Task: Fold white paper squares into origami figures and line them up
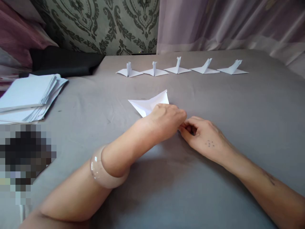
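A white folded paper (pixel 152 102) is held above the grey cloth in the middle of the view, its pointed flaps spread to the left and upward. My left hand (pixel 168 119) is closed on it and hides its lower right part. Fingers pinched, my right hand (pixel 202 133) meets the left fingertips at the paper's near right end, where little of the paper shows. A pale bangle (pixel 107 171) circles my left wrist.
Several folded white paper figures (pixel 178 66) stand in a row at the back. On the left lie a stack of white paper sheets (pixel 26 92) and a black cloth-like item (pixel 66 62). A pixelated patch covers something at lower left. Curtains hang behind.
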`<state>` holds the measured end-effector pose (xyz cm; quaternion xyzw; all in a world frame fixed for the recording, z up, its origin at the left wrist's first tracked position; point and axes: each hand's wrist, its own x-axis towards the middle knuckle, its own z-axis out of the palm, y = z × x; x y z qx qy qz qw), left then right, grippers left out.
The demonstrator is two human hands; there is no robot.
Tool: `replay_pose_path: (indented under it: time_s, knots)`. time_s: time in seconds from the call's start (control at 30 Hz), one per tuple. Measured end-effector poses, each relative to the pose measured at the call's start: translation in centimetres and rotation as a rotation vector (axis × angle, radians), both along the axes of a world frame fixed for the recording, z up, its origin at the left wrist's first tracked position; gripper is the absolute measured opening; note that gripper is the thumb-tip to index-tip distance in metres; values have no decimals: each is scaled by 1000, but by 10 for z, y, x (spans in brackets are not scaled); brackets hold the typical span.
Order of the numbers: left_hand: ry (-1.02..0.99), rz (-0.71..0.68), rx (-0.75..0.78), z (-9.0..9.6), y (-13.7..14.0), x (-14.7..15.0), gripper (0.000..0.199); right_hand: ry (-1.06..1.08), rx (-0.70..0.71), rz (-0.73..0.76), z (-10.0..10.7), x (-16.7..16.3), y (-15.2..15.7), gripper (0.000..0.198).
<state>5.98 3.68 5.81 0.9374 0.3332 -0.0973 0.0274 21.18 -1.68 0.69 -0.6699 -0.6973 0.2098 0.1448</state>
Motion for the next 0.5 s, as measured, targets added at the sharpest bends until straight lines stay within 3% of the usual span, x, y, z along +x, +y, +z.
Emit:
replay_pose_path:
  time_s: [0.5]
  knots:
    - [10,19,-139,3,7,0,18,50,3,0,-2,4,2,11]
